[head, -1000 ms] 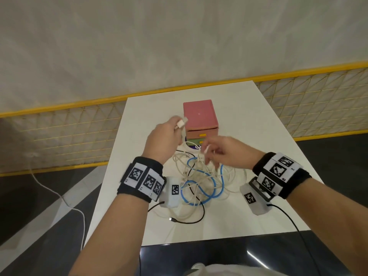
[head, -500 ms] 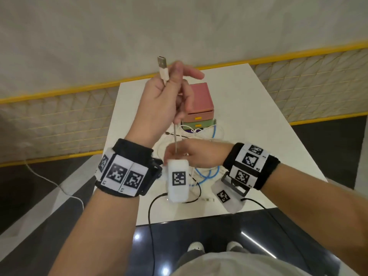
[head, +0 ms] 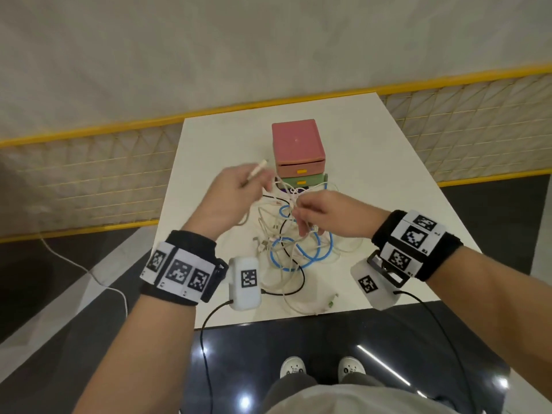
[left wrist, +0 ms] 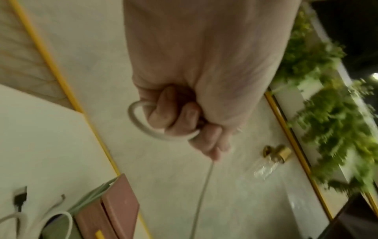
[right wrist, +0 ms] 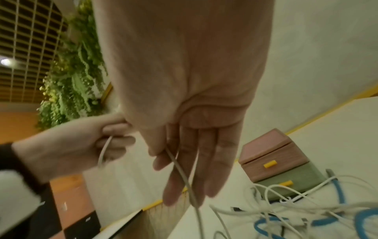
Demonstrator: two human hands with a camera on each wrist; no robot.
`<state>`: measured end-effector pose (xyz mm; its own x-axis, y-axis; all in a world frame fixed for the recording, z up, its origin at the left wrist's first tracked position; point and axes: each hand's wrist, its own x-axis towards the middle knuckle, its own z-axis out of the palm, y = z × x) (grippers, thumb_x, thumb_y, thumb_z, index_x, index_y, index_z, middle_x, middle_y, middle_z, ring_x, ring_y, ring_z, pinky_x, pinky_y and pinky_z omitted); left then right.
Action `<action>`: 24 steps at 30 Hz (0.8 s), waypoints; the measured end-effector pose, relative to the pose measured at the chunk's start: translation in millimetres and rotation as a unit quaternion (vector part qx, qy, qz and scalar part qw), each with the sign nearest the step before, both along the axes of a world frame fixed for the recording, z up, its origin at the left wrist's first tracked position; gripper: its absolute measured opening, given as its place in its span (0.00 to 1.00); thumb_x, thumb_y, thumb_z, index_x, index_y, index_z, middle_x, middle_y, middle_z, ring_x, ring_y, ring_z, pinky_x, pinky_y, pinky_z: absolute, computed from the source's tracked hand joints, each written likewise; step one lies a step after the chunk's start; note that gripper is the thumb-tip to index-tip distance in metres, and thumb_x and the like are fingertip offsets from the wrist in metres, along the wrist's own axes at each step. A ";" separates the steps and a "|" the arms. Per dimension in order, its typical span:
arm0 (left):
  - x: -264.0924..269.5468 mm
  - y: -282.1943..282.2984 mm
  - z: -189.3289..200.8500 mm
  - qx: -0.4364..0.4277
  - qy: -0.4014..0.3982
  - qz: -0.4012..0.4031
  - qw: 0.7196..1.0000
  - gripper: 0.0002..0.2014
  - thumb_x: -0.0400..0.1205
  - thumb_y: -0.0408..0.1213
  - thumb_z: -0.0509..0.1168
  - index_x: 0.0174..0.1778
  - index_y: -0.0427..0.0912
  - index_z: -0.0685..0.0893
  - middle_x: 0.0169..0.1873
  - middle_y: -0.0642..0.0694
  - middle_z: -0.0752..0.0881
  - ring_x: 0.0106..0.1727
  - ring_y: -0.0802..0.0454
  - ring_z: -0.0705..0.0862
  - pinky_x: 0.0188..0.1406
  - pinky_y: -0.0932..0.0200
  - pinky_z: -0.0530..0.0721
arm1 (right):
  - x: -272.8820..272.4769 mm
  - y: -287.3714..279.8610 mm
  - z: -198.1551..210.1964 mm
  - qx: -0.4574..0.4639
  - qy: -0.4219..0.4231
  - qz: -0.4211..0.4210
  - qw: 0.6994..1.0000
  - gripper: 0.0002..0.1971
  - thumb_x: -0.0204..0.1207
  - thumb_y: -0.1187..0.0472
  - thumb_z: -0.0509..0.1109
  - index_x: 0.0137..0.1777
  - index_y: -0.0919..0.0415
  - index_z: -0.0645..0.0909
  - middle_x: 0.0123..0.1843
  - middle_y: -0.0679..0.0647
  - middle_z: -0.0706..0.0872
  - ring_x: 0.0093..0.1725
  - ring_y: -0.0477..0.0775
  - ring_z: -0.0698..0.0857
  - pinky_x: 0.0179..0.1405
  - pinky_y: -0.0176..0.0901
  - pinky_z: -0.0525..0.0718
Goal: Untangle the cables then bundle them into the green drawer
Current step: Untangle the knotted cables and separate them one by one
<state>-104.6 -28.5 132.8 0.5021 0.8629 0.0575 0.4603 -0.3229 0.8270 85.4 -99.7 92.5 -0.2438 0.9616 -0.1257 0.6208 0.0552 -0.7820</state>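
Left hand (head: 231, 191) is fisted round a white cable (left wrist: 141, 122) near its plug; right hand (head: 324, 213), fingers nearly straight, pinches that cord by the thumb. It looks light, limp and slick, best gripped near the plug. The tangle (head: 294, 248) lies on the table (head: 388, 174) before the shut green drawer (head: 307, 181).

White table (head: 373, 162) carries it all. Out beyond both hands, a small drawer unit (head: 297, 144) sits on it, pink on top, the green drawer (head: 310, 181) beneath. Under and just behind the hands sprawls the cable tangle (head: 286, 249): white leads, a blue cable (head: 298, 258) looping through, a black cable (head: 295, 286) trailing toward the left wrist.
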 end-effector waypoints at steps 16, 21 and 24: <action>8.1 -14.7 13.5 -0.069 -0.174 0.018 0.982 0.14 0.79 0.42 0.71 0.57 0.38 0.86 0.17 0.59 0.73 0.20 0.64 0.67 0.20 0.72 0.65 | -16.3 22.4 78.2 0.239 0.245 -0.126 0.931 0.09 0.86 0.63 0.57 0.56 0.63 0.77 0.36 0.58 0.87 0.34 0.56 0.89 0.40 0.58 0.87; 5.9 -31.7 25.9 -0.155 -0.033 -0.208 0.965 0.10 0.82 0.40 0.67 0.53 0.40 0.90 0.15 0.53 0.68 0.18 0.57 0.62 0.25 0.71 0.66 | -16.1 16.2 90.3 0.225 0.192 -0.135 0.946 0.11 0.85 0.59 0.60 0.55 0.64 0.80 0.30 0.66 0.87 0.23 0.63 0.86 0.23 0.50 0.81; -11.9 -32.5 34.0 -0.190 0.032 -0.245 0.950 0.21 0.76 0.48 0.68 0.65 0.51 0.85 0.15 0.53 0.70 0.19 0.54 0.66 0.31 0.73 0.73 | -9.4 10.7 81.2 0.166 0.129 -0.127 0.969 0.11 0.85 0.58 0.60 0.54 0.62 0.82 0.21 0.59 0.83 0.18 0.59 0.85 0.18 0.45 0.79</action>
<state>-116.5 -61.0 166.8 0.8415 0.4764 -0.2547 0.3841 -0.1962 0.9022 75.9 -89.0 173.7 0.0241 0.9716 0.2355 0.4342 0.2020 -0.8779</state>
